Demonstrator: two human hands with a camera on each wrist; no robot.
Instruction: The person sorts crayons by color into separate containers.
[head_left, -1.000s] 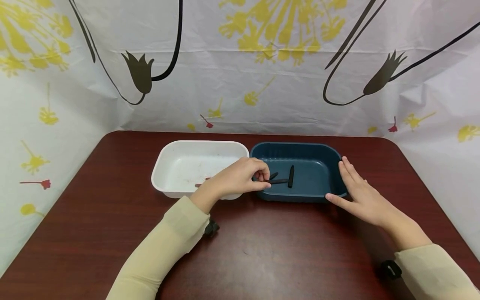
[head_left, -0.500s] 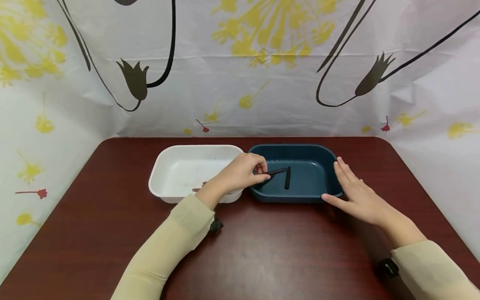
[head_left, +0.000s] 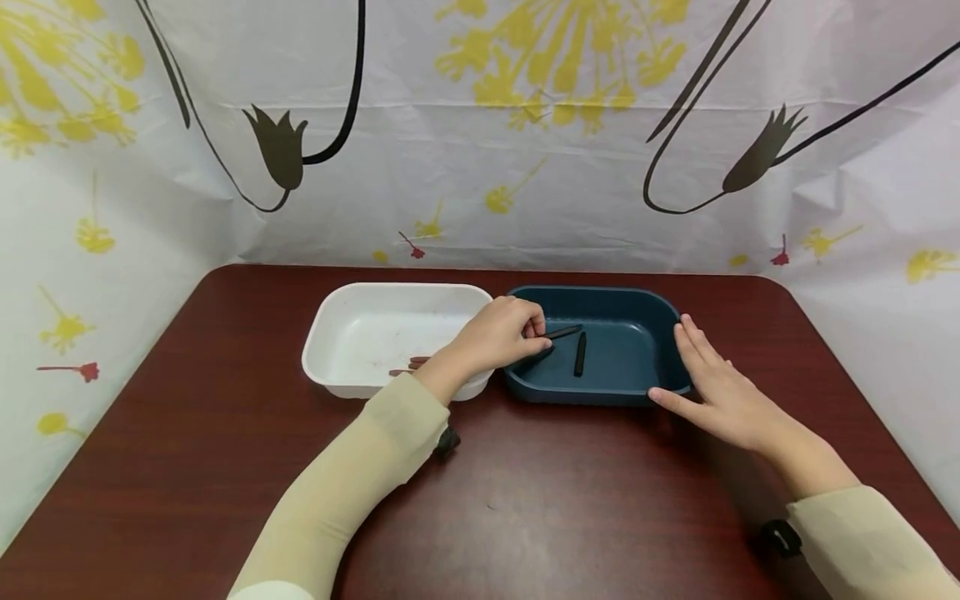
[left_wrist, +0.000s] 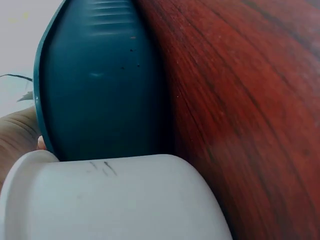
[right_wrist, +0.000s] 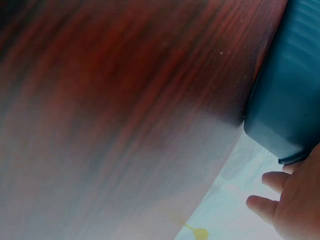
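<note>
My left hand point(head_left: 498, 333) reaches over the left end of the dark blue tray point(head_left: 592, 397), pinching a thin black stick point(head_left: 564, 332) that looks like a crayon. Inside that tray, a second black crayon point(head_left: 580, 354) lies lengthwise to the front. A further dark crayon point(head_left: 538, 356) lies partly hidden under the hand. At the tray's right end, my right hand point(head_left: 723, 404) rests its straight fingers against the rim, thumb near the front corner. The left wrist view shows part of the left hand point(left_wrist: 17, 137) behind the trays; the pinched crayon is hidden there.
A white tray point(head_left: 405, 288) stands against the blue tray's left side. Several reddish-brown crayons point(head_left: 417, 362) lie in it, partly covered by the left forearm. Both trays stand on a dark red wooden table point(head_left: 540, 500). A patterned white sheet point(head_left: 585, 183) encloses the back and sides.
The left hand has moved a little towards the back and right with the pinched black crayon, whose tip has swung away from the front. The right hand has stayed on the tray rim.
</note>
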